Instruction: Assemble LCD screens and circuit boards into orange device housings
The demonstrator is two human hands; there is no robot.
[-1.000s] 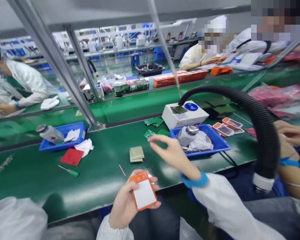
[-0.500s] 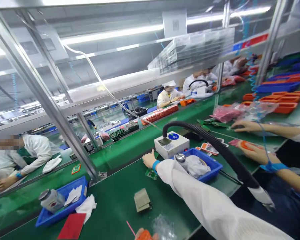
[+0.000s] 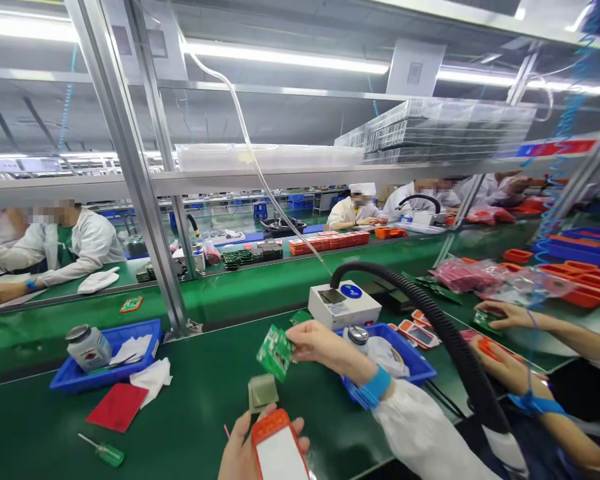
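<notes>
My left hand [image 3: 236, 448] is closed around an orange-framed casing [image 3: 280, 448] with a white face, low in the view. In my right hand [image 3: 314, 343], a green circuit board [image 3: 274, 353] is pinched by its edge, above the bench and a little beyond the casing. A blue strap circles that wrist. Below the board lies a small stack of greyish-green square pieces [image 3: 263, 392]. Part of another green board [image 3: 300, 317] shows behind my right hand, beside a white box with a black hose [image 3: 343, 308].
On the left are a blue tray [image 3: 63, 380] with a jar, a red sheet [image 3: 117, 407] and a green-handled screwdriver [image 3: 110, 455]. Another blue tray [image 3: 423, 363] sits beside my right forearm. At right, a co-worker's hands [image 3: 505, 360] hold a board and an orange part. A metal post [image 3: 153, 220] rises ahead.
My right hand has drawn back from beside the white box and now holds a circuit board. My left hand and the orange casing show more fully. The view has turned left and levelled.
</notes>
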